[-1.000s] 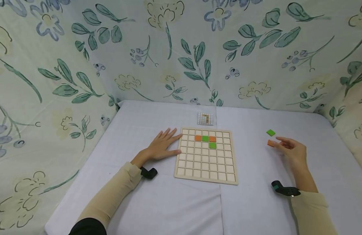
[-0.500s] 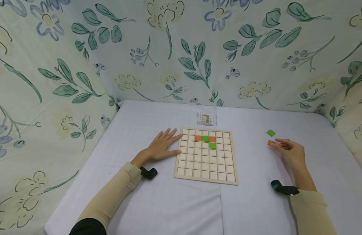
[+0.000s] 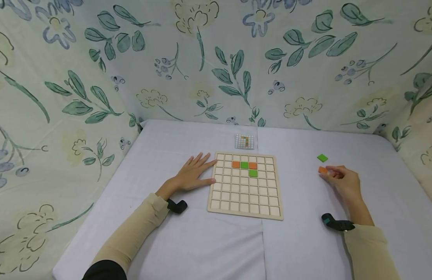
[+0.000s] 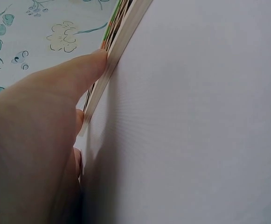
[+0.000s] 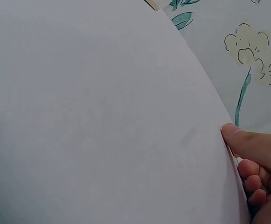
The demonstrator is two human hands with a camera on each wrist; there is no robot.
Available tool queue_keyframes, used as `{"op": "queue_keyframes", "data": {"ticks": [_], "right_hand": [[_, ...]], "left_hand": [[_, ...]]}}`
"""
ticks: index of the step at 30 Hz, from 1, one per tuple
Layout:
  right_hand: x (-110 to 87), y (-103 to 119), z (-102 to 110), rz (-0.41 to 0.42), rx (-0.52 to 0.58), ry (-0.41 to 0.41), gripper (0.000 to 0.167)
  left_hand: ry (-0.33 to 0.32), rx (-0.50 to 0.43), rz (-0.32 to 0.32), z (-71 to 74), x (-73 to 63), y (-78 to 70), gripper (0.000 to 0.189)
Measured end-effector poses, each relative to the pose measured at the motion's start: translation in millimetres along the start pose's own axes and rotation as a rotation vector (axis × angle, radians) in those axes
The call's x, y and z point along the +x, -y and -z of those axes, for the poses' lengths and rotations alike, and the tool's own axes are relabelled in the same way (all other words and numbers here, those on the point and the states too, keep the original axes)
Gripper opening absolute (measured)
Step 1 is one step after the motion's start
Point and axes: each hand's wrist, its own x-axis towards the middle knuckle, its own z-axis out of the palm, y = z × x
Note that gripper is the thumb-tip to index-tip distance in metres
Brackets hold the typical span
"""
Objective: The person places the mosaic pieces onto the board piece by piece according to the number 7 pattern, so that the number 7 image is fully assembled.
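Nearest us, two cream sleeves reach in over the white-covered table (image 3: pixel 202 241), a small black camera strapped at each wrist. The left hand (image 3: pixel 193 173) lies flat, fingers straight and spread, its tips against the left edge of the pale wooden grid board (image 3: pixel 245 184); the left wrist view confirms a fingertip (image 4: pixel 95 60) pressed on that edge (image 4: pixel 121 39). Good bracing, and it wants to stay flat there, so the board doesn't slide.

Over on the right, the right hand (image 3: pixel 343 182) has its fingers (image 3: pixel 333 171) curled in at the small flat orange square tile (image 3: pixel 322 170), which sits on the table well apart from the board. Whether the tile is truly pinched I can't tell; the right wrist view shows only curled fingers (image 5: pixel 254 161) on cloth. To do this well, I'd say: take it by opposite edges, lift it clear, keep it level.

On the board, four tiles sit in cells: orange (image 3: pixel 236 164), green (image 3: pixel 244 165), orange (image 3: pixel 252 165) in a row, a green one (image 3: pixel 253 173) beneath the right orange. Just beyond the hand lies a loose green square tile (image 3: pixel 322 158). Farther back, a small printed pattern card (image 3: pixel 244 141), then the floral cloth backdrop (image 3: pixel 216 58).

Against a second ago: the right fingers, then extended, have closed in over the orange tile. Left hand, board and green tile haven't budged.
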Motion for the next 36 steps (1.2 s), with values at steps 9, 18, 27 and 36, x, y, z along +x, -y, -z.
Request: {"op": "queue_keyframes", "data": {"ticks": [9,18,27,36], "right_hand": [[-0.6,1.7,-1.2,0.051,-0.048,-0.003,0.042],[0.4,0.4,-1.7,0.078,-0.066,-0.003,0.039],[-1.6,0.9,0.7,0.062,-0.035,0.009,0.042],[-5.8,3.0,6.4,0.078,0.028,0.044,0.048]], "left_hand": [[-0.01,-0.002,0.002,-0.5,-0.7,0.4,0.082],[-0.019,0.007,0.008,-3.1,-1.5,2.1,0.082],[-0.027,-0.013,-0.013,-2.5,-1.9,1.4,0.084],[-0.009,-0.01,-0.014,-0.8,-0.4,1.0,0.083]]}}
